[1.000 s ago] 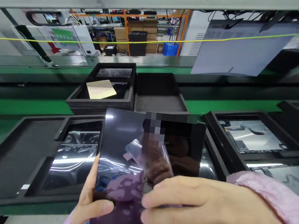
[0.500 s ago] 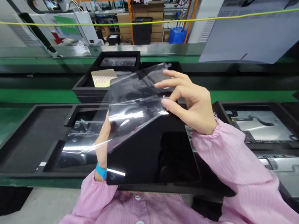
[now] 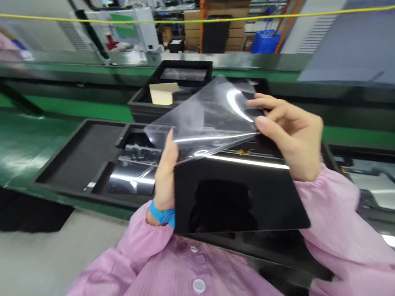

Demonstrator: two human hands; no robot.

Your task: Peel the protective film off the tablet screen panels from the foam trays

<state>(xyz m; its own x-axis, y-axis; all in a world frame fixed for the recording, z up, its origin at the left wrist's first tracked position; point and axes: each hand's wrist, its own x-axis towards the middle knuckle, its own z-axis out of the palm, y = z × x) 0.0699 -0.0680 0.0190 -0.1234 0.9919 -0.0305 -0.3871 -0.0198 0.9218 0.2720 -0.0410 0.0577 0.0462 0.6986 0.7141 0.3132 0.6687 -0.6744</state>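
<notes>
My left hand (image 3: 166, 177), with a blue band at the wrist, grips the left edge of a glossy black screen panel (image 3: 235, 194) held tilted in front of my chest. A sheet of clear protective film (image 3: 208, 111) stands lifted off the panel's upper part and bends toward the upper left. My right hand (image 3: 287, 134) pinches the film's right side between thumb and fingers, above the panel's far right edge. The left fingers behind the panel are hidden. Small gold-coloured contacts (image 3: 244, 151) show near the panel's far edge.
Behind my left hand lies a black foam tray (image 3: 87, 155) with a film-covered part in it. Stacked black trays (image 3: 145, 107) with a yellowish paper (image 3: 162, 93) stand farther back. At right is another tray holding a silver device part (image 3: 384, 186). A yellow cord (image 3: 232, 20) crosses overhead.
The film has been drawn farther across the panel, and its fold has changed. The panel has tilted and appears farther right, as does the whole scene with the camera's turn.
</notes>
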